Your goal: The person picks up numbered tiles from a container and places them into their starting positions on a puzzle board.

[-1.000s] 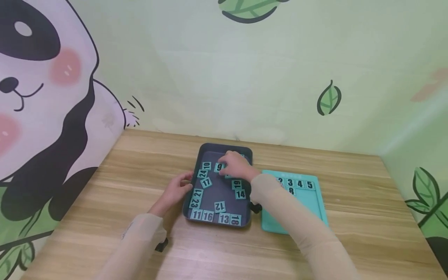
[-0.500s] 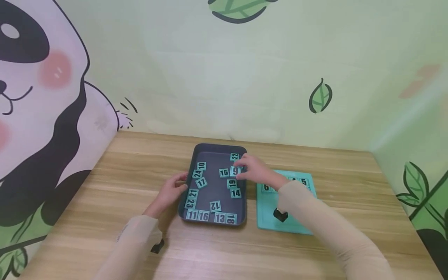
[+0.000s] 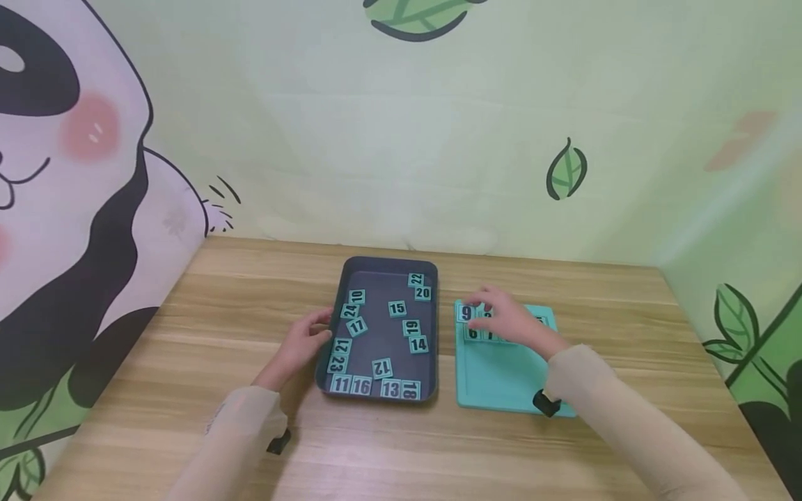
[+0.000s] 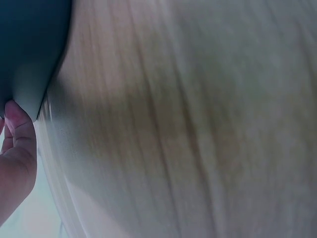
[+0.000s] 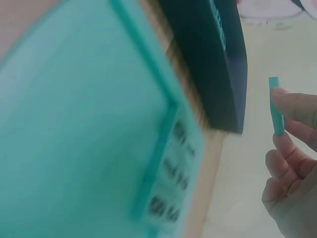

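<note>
In the head view my right hand (image 3: 504, 316) pinches a teal number tile marked 9 (image 3: 465, 313) above the top left part of the teal board (image 3: 501, 379). The right wrist view shows that tile (image 5: 276, 106) edge-on between thumb and fingers, clear of the board. Tiles 6 (image 3: 473, 333) and 7 sit in the board's second row; my hand hides part of the top row. My left hand (image 3: 305, 348) rests against the left outer side of the dark tray (image 3: 379, 275). In the left wrist view its thumb (image 4: 22, 129) touches the tray wall.
Loose number tiles lie in the tray, among them 15 (image 3: 397, 308), 12 (image 3: 382, 368) and 10 (image 3: 356, 296). Tray and board stand side by side on a wooden table (image 3: 376, 452), with a narrow gap between. A painted wall (image 3: 351, 160) rises behind the table.
My right hand has lifted the 9 tile from the tray and carried it right, over the board. My left hand has stayed at the tray's side. The head view has shifted slightly.
</note>
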Demonstrator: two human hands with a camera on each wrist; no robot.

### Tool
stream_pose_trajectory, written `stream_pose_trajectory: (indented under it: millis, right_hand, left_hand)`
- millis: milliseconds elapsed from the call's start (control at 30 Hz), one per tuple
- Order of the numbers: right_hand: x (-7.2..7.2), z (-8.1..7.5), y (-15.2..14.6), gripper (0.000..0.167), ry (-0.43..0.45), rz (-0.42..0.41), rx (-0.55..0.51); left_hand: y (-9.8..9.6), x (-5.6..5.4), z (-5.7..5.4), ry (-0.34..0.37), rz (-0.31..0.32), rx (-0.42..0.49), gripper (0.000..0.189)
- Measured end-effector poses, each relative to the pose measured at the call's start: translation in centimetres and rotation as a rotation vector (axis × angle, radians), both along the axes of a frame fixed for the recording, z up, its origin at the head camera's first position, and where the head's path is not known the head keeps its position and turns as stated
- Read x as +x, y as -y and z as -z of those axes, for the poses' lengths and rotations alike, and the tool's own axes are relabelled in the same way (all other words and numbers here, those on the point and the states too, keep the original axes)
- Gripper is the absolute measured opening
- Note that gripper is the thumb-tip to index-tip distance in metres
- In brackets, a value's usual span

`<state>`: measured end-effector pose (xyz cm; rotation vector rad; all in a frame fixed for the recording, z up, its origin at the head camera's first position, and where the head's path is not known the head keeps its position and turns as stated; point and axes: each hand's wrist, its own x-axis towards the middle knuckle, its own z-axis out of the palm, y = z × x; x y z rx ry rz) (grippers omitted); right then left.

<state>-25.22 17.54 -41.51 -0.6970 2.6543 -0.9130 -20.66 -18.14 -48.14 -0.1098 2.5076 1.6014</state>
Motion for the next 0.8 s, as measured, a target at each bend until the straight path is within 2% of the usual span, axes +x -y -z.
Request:
stream_pose_trajectory:
  millis: [433, 800]
  right_hand:
    - [1.0, 3.4, -6.3, 0.037, -0.089, 0.137, -0.042]
    - [1.6, 4.7, -9.2, 0.039, -0.028, 0.175, 0.034]
  left_hand:
    - [0.1, 0.0, -0.1, 0.017, 0.000, 0.006, 0.046]
    - [0.1, -0.1, 0.1, 0.020, 0.002, -0.014, 0.046]
